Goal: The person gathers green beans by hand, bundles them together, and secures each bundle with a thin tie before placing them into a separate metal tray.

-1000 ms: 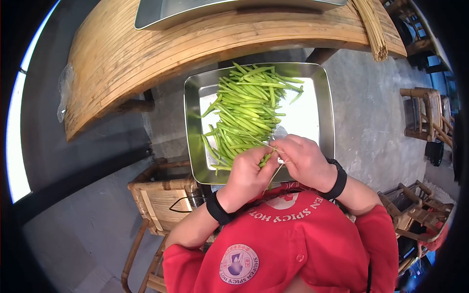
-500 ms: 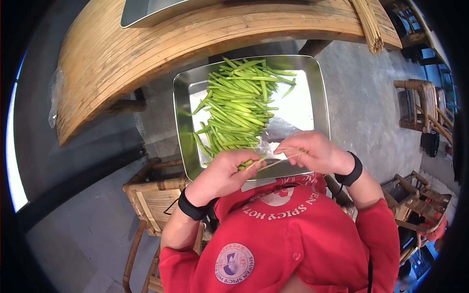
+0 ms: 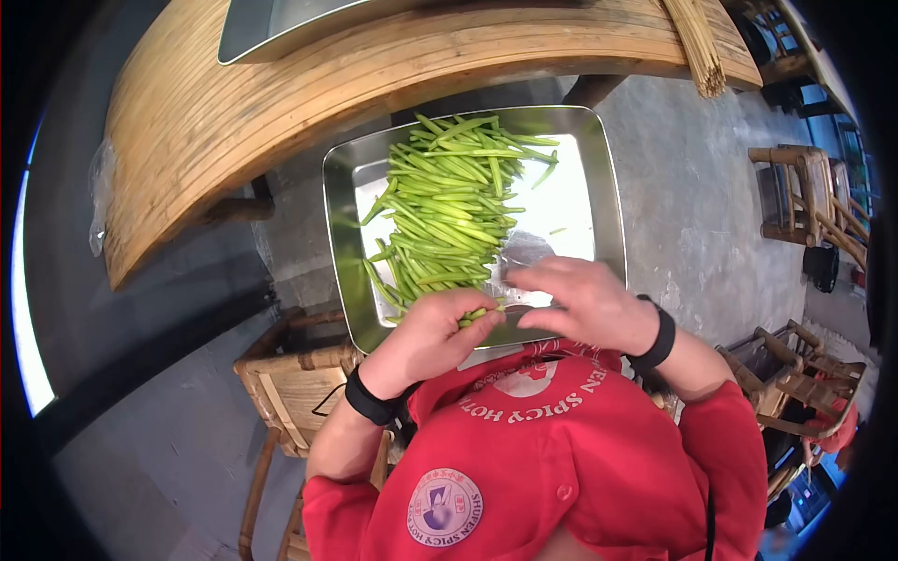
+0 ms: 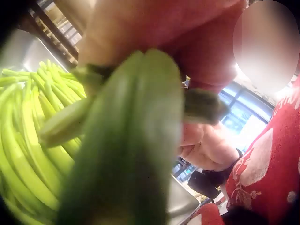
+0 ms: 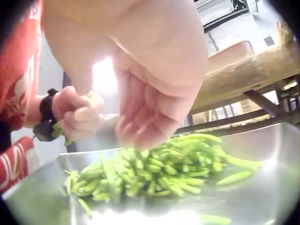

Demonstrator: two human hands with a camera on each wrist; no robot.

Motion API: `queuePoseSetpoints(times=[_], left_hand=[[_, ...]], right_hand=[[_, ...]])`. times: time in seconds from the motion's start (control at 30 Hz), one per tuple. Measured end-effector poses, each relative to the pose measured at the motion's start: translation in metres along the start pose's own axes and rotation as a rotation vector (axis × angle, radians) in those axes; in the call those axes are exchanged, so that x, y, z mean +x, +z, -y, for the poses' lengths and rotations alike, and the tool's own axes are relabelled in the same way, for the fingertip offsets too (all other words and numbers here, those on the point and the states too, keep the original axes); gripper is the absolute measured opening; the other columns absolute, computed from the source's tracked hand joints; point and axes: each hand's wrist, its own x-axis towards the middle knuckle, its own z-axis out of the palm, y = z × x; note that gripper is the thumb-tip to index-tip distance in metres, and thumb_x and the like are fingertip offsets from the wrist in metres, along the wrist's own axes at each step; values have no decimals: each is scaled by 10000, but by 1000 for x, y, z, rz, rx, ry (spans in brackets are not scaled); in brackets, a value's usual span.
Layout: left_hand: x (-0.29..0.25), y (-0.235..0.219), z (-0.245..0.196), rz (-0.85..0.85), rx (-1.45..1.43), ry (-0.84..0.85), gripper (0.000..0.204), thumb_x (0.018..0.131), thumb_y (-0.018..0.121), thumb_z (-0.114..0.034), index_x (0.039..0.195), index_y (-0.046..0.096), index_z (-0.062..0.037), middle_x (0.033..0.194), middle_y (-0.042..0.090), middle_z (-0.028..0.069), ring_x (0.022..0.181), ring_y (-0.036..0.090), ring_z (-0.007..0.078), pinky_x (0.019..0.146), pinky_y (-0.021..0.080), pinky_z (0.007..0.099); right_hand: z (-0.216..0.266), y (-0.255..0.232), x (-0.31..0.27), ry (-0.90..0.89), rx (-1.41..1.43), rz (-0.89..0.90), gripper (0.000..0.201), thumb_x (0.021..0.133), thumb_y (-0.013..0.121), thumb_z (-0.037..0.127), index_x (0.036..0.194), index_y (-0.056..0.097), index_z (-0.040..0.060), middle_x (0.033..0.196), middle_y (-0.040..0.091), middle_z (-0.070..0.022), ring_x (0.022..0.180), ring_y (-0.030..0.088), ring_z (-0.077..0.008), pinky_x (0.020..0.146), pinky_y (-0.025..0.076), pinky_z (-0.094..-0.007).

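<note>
My left hand (image 3: 433,334) grips a few green beans (image 3: 473,318) over the near edge of a metal tray (image 3: 608,201). Close up in the left wrist view, the held beans (image 4: 136,136) jut out beneath the fingers. Just to the right, my right hand (image 3: 591,301) has its fingers spread loosely, with nothing visible between them; the right wrist view shows its fingers (image 5: 150,105) lightly bent. A large pile of green beans (image 3: 454,206) covers the tray's left and middle. One small green piece (image 3: 558,230) shows over the bright right side.
Beyond the tray runs a curved wooden table (image 3: 374,89), carrying another metal tray (image 3: 281,33) and a bundle of thin sticks (image 3: 694,47). A bamboo chair (image 3: 295,383) stands at the near left, with more stools (image 3: 800,196) to the right. Clear plastic (image 3: 101,192) hangs at the table's left end.
The hands, earlier together with thin pale strands between them, have drawn apart. My right hand has let go of the strands and loosened its fingers; the left keeps its beans.
</note>
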Motion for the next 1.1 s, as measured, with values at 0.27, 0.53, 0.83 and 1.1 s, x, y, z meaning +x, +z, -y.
queuePoseSetpoints(times=[0.27, 0.53, 0.83, 1.1], left_hand=[[-3, -7, -6, 50, 16, -49, 111, 887, 557, -77, 929, 623, 2, 787, 627, 77, 739, 568, 124, 673, 455, 252], [-26, -30, 6, -43, -52, -168, 133, 910, 534, -92, 926, 616, 12, 710, 592, 18, 594, 535, 61, 546, 425, 205], [-29, -34, 20, -254, -462, -144, 67, 916, 547, -102, 925, 535, -37, 724, 527, 0, 545, 507, 77, 493, 409, 202], [-11, -10, 6, -341, -241, -132, 74, 828, 646, -39, 900, 634, -27, 755, 573, -52, 685, 469, 8, 593, 390, 170]], right_hand=[[-4, -2, 4, 20, 222, 6, 51, 793, 631, 76, 809, 632, 28, 701, 601, -104, 648, 581, -289, 581, 458, -359], [-31, -27, -13, 222, 92, -4, 78, 777, 643, 83, 752, 647, 10, 681, 626, -110, 617, 602, -274, 574, 477, -328], [-24, -1, 41, 92, -328, -207, 180, 737, 677, 146, 889, 634, 59, 813, 579, -96, 760, 587, -293, 643, 482, -369], [-36, 28, 67, 164, -324, -291, 142, 725, 666, 75, 844, 597, 41, 781, 563, -107, 708, 581, -288, 612, 470, -379]])
